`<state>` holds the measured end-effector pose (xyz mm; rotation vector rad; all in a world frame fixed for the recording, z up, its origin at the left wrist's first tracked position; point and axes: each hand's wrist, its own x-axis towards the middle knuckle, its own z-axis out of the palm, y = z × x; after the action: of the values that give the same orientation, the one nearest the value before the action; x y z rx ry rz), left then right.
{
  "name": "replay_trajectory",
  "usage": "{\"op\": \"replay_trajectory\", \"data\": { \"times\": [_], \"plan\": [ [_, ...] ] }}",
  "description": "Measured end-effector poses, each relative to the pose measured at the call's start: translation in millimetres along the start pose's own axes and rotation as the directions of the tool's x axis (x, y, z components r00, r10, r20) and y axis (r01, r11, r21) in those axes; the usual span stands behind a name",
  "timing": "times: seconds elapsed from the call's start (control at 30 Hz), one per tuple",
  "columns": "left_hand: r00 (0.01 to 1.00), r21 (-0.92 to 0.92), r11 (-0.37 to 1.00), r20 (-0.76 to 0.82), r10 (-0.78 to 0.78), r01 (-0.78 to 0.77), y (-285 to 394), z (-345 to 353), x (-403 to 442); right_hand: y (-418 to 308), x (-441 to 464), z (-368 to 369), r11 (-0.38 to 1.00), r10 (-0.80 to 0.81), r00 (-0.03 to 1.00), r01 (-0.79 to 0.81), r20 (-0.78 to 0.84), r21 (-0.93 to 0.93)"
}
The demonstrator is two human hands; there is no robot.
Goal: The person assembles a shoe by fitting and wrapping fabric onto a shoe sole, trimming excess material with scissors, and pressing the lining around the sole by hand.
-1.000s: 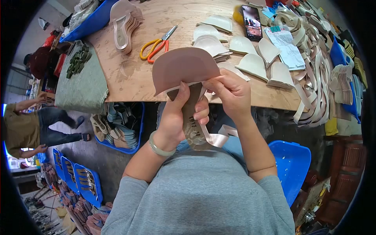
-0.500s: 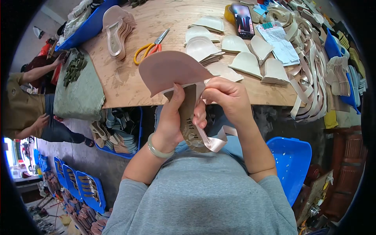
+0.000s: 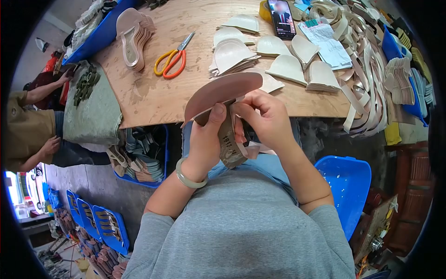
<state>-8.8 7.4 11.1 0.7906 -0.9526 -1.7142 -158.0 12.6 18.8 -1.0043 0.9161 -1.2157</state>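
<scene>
My left hand (image 3: 206,139) is closed round a brown insole (image 3: 228,139) with printed numbers, its thumb on top near the upper end. A curved pinkish piece (image 3: 223,93) spreads out from the insole's upper end, tilted to show its face. At the right edge of the insole, my right hand (image 3: 265,118) pinches the pale ribbon-like strip (image 3: 252,151), which runs down along that edge and curls near the lower end. The exact spot under my right fingertips is hidden.
On the wooden table (image 3: 186,100) lie orange-and-yellow scissors (image 3: 171,60), stacked insoles (image 3: 134,46), pale curved pieces (image 3: 288,69), a phone (image 3: 281,18) and paper (image 3: 326,44). Ribbons (image 3: 367,83) hang at right. Blue bins (image 3: 346,186) stand below; a person (image 3: 35,125) is at left.
The insole and pinkish piece have tilted, and the piece now looks narrower. My right hand has moved slightly left and down along the edge. The person at left has come closer to the covered surface.
</scene>
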Motion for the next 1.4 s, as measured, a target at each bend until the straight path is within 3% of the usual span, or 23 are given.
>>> {"op": "replay_trajectory", "data": {
  "times": [0.13,0.3,0.47,0.67,0.8,0.83,0.97,1.17,1.33,1.4],
  "plan": [
    [1.0,-0.006,1.0,0.004,-0.015,0.015,-8.4,-6.8,-0.3,6.0,-0.9,5.4,0.956,-0.124,0.991,0.104,-0.058,-0.274],
    [0.994,-0.007,0.996,-0.067,-0.086,0.085,-6.5,-3.7,-1.0,18.1,1.6,4.2,0.897,-0.199,0.977,0.152,-0.072,-0.415],
    [0.995,-0.01,0.997,-0.058,-0.082,0.081,-6.1,-0.9,5.5,24.0,7.9,-1.4,0.822,-0.139,0.99,0.104,-0.021,-0.56],
    [0.969,0.003,0.983,-0.168,-0.182,0.186,-3.5,3.9,10.0,11.6,7.0,-4.0,0.825,-0.004,1.0,-0.01,-0.023,-0.565],
    [0.901,0.063,0.899,-0.076,-0.428,0.432,4.4,-6.4,11.7,14.2,7.1,-34.8,0.944,-0.016,0.999,0.031,0.047,-0.329],
    [0.898,0.062,0.897,-0.073,-0.433,0.438,3.7,-4.8,11.3,15.1,6.7,-35.9,0.944,-0.013,0.999,0.026,0.041,-0.329],
    [0.901,0.159,0.888,-0.048,-0.43,0.432,3.7,6.7,10.6,17.3,1.3,-38.4,0.804,-0.335,0.942,0.305,0.034,-0.511],
    [0.88,0.14,0.87,-0.13,-0.458,0.473,2.2,8.3,17.3,21.0,10.5,-49.5,0.774,-0.318,0.94,0.335,0.128,-0.537],
    [0.851,0.206,0.825,-0.115,-0.513,0.526,4.7,6.2,19.8,20.2,10.3,-53.4,0.884,-0.245,0.969,0.237,0.033,-0.403],
    [0.847,0.036,0.846,-0.029,-0.531,0.531,3.9,0.7,17.9,24.2,12.9,-54.0,0.842,-0.312,0.95,0.286,0.02,-0.458]
  ]
}}
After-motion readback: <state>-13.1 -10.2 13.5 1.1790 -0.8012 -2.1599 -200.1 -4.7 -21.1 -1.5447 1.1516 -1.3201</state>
